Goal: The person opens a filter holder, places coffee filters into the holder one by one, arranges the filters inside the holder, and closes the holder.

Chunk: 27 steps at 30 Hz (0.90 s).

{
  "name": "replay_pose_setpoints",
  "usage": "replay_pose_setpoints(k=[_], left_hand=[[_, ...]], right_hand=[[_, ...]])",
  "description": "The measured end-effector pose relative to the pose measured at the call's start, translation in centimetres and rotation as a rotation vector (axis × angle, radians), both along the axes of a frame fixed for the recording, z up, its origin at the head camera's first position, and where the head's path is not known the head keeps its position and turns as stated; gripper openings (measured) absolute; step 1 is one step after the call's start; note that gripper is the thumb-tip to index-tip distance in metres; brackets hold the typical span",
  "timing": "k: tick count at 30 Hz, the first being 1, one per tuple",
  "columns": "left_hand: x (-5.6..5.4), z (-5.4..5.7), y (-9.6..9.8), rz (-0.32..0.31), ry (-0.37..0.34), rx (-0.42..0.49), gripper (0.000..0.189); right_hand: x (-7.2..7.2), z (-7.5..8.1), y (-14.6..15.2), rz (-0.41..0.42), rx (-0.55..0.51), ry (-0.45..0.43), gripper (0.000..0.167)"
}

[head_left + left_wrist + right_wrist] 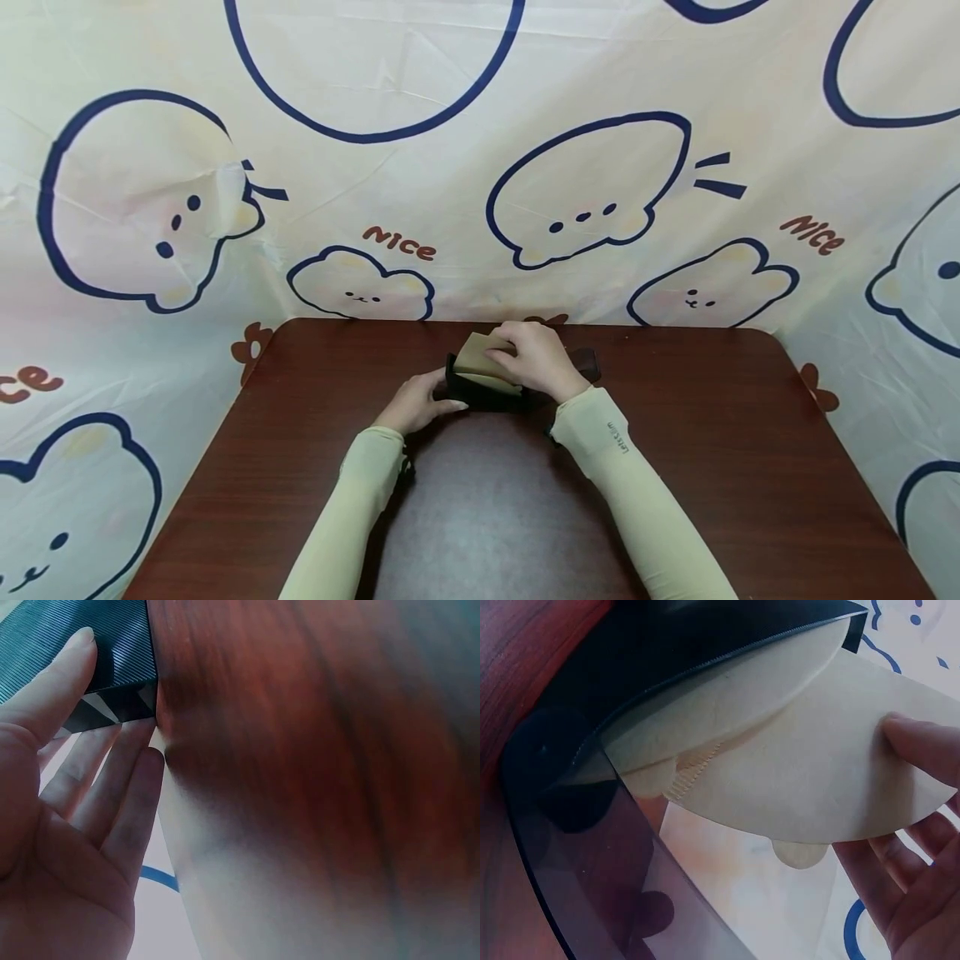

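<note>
A black ribbed box [480, 395] with tan paper coffee filters [735, 694] inside stands at the table's far side. My left hand [416, 403] grips the box at its left end. In the left wrist view, the thumb lies on the ribbed face [124, 649] and the other fingers reach under or behind it. One coffee filter [472, 357] sticks partly out of the box, pinched at its edge between thumb and fingers of my right hand [542, 360]. Its crimped seam and small rounded tab show in the right wrist view. The see-through dark lid [630, 877] hangs swung away from the opening.
The dark brown wooden table [337, 358] ends just beyond the box. A pale cloth [450, 192] with blue cartoon outlines hangs behind and at both sides.
</note>
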<state>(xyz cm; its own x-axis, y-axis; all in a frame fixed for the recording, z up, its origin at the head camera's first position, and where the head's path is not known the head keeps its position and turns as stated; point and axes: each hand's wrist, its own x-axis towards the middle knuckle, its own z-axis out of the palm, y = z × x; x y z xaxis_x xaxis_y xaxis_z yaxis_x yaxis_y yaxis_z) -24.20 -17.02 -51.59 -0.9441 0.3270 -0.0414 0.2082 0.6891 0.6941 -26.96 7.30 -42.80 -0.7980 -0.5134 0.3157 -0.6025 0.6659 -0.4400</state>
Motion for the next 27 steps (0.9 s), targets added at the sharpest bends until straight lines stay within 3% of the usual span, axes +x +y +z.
replay_pose_setpoints(k=[17,27], left_hand=[[0.1,0.0,0.0,0.005,-0.004,0.000,0.048],[0.1,0.1,0.0,-0.005,-0.010,0.014,0.049]], right_hand=[[-0.1,-1.6,-0.9,0.009,0.072,0.014,0.006],[-0.3,-2.4,-1.2,-0.004,0.048,0.025,0.014]])
